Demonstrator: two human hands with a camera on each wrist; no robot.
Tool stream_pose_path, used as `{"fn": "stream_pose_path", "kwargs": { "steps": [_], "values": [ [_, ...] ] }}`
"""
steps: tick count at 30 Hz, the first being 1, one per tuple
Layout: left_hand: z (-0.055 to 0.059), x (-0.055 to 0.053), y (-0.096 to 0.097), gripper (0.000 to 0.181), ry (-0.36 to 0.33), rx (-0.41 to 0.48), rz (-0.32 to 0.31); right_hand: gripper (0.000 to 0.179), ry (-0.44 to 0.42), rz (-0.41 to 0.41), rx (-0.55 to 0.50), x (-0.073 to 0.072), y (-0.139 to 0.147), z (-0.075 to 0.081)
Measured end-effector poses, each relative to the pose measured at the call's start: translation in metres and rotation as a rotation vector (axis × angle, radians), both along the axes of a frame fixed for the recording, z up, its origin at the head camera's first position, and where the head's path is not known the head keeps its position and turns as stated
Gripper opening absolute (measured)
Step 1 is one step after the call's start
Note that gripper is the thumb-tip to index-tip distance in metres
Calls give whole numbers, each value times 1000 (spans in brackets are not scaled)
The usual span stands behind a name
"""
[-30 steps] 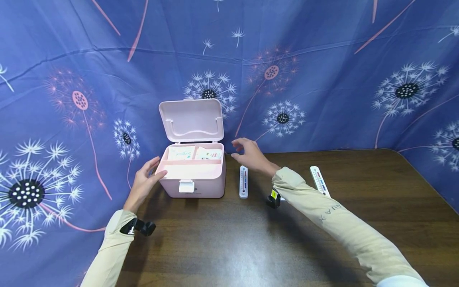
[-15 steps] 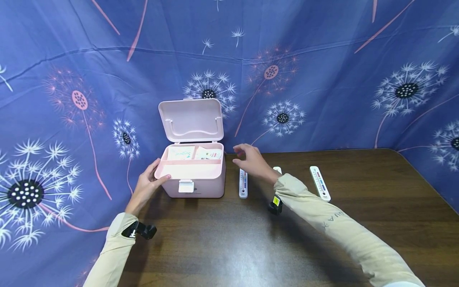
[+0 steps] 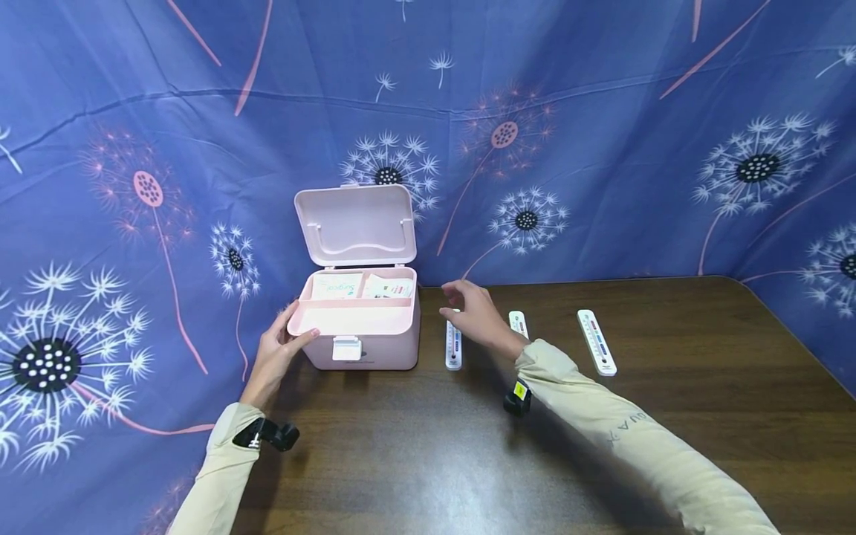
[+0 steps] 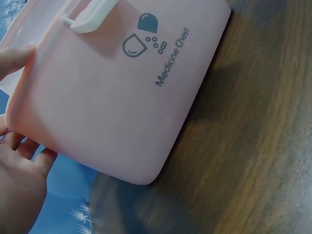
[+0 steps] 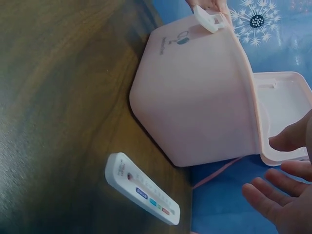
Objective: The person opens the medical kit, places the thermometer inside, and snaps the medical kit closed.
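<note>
A pink medicine chest [image 3: 391,351] stands on the table with its lid [image 3: 357,227] raised. My left hand [image 3: 270,360] grips its left front corner, the thumb [image 4: 19,58] over the rim and the fingers against the side wall. To the right of the chest, my right hand [image 3: 481,318] hovers with relaxed fingers and holds nothing. It overlaps the top of a white wall thermometer [image 3: 454,351] in the head view. That thermometer [image 5: 144,189] lies flat beside the chest in the right wrist view. Behind the right wrist, a second thermometer [image 3: 518,322] is partly hidden.
A third thermometer [image 3: 597,342] lies farther right on the brown wooden table [image 3: 414,453]. In the chest's tray, a box marked Surgical [image 3: 336,285] and white packets [image 3: 389,287] fill the back compartments. A blue dandelion-print cloth [image 3: 602,111] hangs behind.
My right hand has drawn slightly right and toward me, away from the chest, and the second thermometer's end has come into view. My left thumb has shifted a little along the rim.
</note>
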State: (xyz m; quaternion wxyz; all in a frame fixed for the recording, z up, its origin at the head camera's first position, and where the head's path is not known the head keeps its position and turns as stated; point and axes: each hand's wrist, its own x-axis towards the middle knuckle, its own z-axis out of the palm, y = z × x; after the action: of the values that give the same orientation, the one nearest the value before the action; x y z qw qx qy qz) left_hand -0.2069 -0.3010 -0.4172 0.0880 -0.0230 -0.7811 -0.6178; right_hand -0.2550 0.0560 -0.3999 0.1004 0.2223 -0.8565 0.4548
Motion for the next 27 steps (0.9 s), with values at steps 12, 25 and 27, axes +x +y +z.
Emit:
{"fn": "stream_pose_path", "kwargs": {
  "steps": [12, 25, 27],
  "values": [
    [-17, -5, 0, 71, 89, 83, 56, 41, -5, -84, -36, 16, 1, -16],
    [-18, -4, 1, 69, 99, 100, 79, 48, -30, -213, -59, 31, 5, -34],
    [-19, -4, 1, 70, 96, 106, 80, 49, -43, -224, -58, 33, 5, -37]
  ]
}}
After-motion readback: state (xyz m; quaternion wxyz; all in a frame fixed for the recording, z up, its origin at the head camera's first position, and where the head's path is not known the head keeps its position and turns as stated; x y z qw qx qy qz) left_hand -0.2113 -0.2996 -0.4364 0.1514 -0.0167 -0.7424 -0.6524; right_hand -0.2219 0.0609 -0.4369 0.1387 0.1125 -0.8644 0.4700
